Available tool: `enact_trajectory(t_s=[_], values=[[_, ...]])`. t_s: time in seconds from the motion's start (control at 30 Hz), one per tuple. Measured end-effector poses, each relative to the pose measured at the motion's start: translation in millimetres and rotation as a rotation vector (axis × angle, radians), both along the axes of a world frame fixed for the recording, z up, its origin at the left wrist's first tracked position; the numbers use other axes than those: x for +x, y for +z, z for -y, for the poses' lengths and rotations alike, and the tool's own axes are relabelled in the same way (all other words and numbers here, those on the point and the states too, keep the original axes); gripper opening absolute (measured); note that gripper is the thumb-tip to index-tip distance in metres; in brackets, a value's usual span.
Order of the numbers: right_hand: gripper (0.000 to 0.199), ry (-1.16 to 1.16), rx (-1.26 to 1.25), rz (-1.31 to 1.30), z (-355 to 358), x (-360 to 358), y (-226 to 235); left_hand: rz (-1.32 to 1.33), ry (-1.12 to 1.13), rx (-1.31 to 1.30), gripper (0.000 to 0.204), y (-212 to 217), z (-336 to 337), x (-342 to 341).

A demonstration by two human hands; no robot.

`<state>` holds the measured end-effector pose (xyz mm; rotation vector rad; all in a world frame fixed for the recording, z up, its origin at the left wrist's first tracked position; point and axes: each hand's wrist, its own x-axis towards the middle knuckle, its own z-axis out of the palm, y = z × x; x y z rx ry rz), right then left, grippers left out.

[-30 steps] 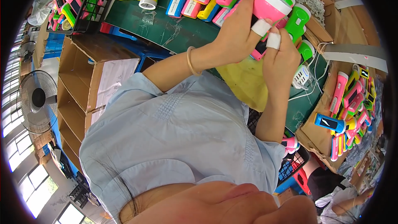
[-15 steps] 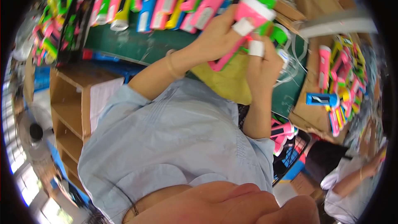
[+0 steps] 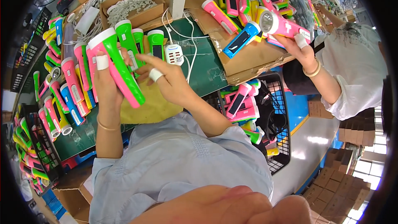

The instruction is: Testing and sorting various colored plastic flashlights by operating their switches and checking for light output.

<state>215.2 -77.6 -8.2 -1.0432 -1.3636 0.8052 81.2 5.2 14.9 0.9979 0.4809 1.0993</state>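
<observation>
A person looks down over a green workbench [image 3: 203, 70] crowded with plastic flashlights. Their left hand [image 3: 105, 85] is wrapped around a pink and green flashlight [image 3: 118, 68], held up above a yellow cloth [image 3: 151, 105] that lies at the near edge of the bench; a strip of white tape covers the thumb. The right hand [image 3: 168, 79] holds nothing: its fingers are spread, and a taped forefinger reaches across to the flashlight's side, touching or just short of it.

Just behind the hands, green flashlights [image 3: 143, 43] stand upright beside a white power strip [image 3: 174, 53] with loose white cables. To the left, a row of pink, blue and yellow flashlights [image 3: 68, 93] lies flat on the bench. To the right, a black wire basket [image 3: 282, 120] holds more of them. At the far right, a co-worker's hand [image 3: 296, 45] holds a pink flashlight [image 3: 282, 24] over a cardboard tray [image 3: 248, 56].

The risks look small but real. The flashlight is gripped one-handed around a smooth body, so a firm poke from the right forefinger could likely twist it loose, dropping it onto the cloth or off the near edge. A swing of either elbow could probably topple the standing green flashlights or snag the cables.
</observation>
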Motion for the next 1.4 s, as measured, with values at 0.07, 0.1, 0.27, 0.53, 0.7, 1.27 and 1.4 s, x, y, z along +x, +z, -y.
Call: enact_trajectory(t_s=[0.07, 0.1, 0.27, 0.53, 0.7, 1.27, 1.4], values=[[0.049, 0.158, -0.181, -0.217, 5, -5, 2, -0.046, 0.012, 0.026, 0.041, -2, 6, 13], [0.056, 0.167, -0.182, -0.325, 9, -7, 5, -0.093, 0.018, 0.070, 0.042, -5, 6, 19], [0.052, 0.126, -0.231, -0.230, 13, 8, -10, -0.164, -0.102, 0.055, 0.045, -5, 13, 41], [0.053, -0.116, -0.197, -0.345, 34, 17, -23, -0.366, -0.183, 0.161, 0.042, -10, 23, 69], [0.048, -0.287, -0.213, -0.306, 42, 29, -39, -0.479, 0.274, 0.877, 0.061, 5, 23, 111], [0.045, -0.377, -0.129, -0.080, 52, 38, -59, 0.179, -0.427, 1.260, 0.073, 55, -9, 180], [0.041, -0.246, -0.299, -0.175, 47, 37, -71, 0.196, -0.441, 0.479, 0.075, 76, -21, 113]])
